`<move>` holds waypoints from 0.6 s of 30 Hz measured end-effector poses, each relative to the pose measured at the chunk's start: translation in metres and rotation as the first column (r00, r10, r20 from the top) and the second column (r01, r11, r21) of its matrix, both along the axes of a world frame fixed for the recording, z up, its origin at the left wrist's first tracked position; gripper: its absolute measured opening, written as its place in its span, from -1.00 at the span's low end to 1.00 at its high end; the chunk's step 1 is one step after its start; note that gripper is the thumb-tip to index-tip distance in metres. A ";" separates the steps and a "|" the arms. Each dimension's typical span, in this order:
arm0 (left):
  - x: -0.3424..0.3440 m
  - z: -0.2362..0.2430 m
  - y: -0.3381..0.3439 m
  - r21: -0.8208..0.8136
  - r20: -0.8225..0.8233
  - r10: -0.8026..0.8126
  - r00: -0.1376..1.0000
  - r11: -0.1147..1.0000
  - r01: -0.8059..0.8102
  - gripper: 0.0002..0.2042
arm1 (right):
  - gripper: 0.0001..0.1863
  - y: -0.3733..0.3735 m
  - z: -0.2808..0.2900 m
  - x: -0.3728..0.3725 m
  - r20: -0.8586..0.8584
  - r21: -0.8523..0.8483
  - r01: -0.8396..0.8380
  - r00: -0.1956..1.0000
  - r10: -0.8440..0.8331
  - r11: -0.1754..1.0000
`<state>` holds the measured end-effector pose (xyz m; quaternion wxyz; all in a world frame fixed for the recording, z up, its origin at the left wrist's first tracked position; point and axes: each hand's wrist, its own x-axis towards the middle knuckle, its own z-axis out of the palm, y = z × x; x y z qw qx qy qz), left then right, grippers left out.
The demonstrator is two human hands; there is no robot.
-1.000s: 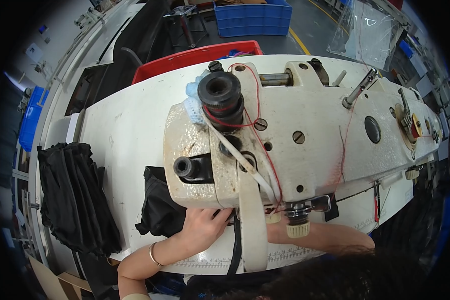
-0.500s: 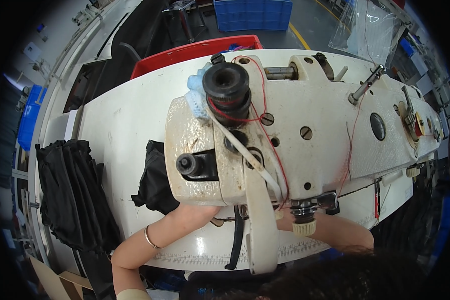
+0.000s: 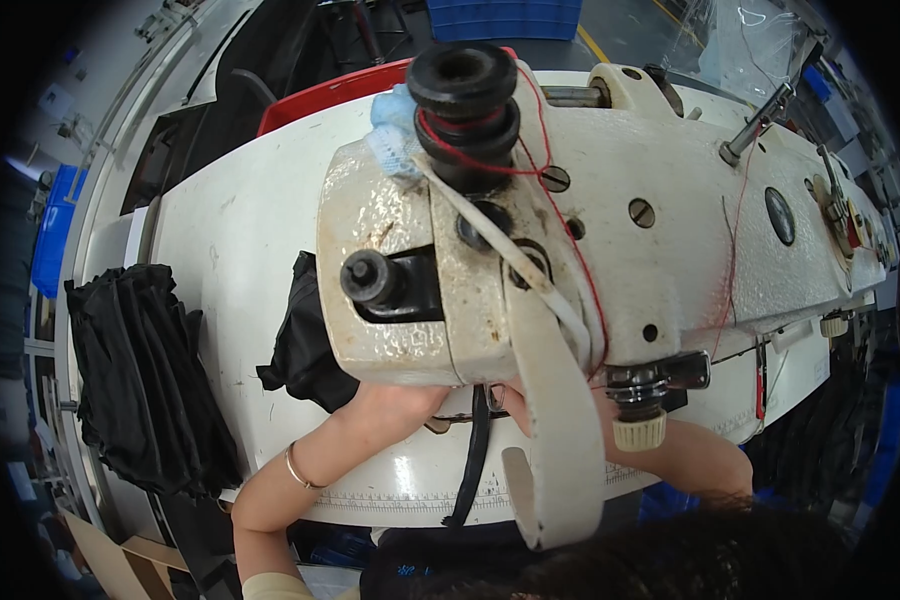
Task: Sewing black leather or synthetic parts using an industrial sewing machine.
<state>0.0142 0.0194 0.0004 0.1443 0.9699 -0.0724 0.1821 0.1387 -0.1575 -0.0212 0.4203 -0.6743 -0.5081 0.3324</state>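
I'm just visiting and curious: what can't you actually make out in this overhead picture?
- Head view: the fingers of the left hand are hidden under the sewing machine head.
- The right hand is wholly hidden behind the machine; only the forearm shows.
- The needle area is covered by the machine.
- The black fabric is partly tucked beneath it.

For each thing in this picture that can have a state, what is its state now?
left hand: on the table, fingers hidden under the machine head.
right hand: mostly hidden behind the machine; grip cannot be told.
sewing machine: threaded with red thread.
black strap: hangs over the table's front edge.
black fabric piece: crumpled, beside the left hand.
black fabric stack: draped over the table's left end.
bracelet: on the left wrist.
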 end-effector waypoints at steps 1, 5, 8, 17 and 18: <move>0.002 0.003 0.000 -0.006 0.001 0.005 1.000 1.000 -0.005 -0.72 | -0.73 -0.003 0.001 0.001 -0.079 -0.043 0.021 0.997 -0.024 0.999; 0.006 0.005 0.000 -0.005 0.047 0.041 0.998 0.999 -0.041 -0.72 | -0.70 -0.002 -0.015 0.000 0.436 0.269 -0.045 0.896 -0.080 0.962; 0.008 0.006 0.003 -0.052 -0.019 0.037 0.999 0.998 -0.038 -0.71 | -0.70 -0.003 -0.002 0.000 0.233 0.057 0.045 0.971 -0.057 0.997; 0.003 -0.003 -0.002 0.028 -0.036 0.016 0.999 1.000 -0.015 -0.72 | -0.64 -0.004 -0.017 0.004 0.093 -0.042 -0.012 0.996 0.016 0.999; 0.002 -0.003 -0.003 0.030 -0.031 0.020 0.999 0.999 -0.019 -0.72 | -0.64 -0.005 -0.017 0.004 0.097 -0.039 -0.016 0.995 0.020 0.999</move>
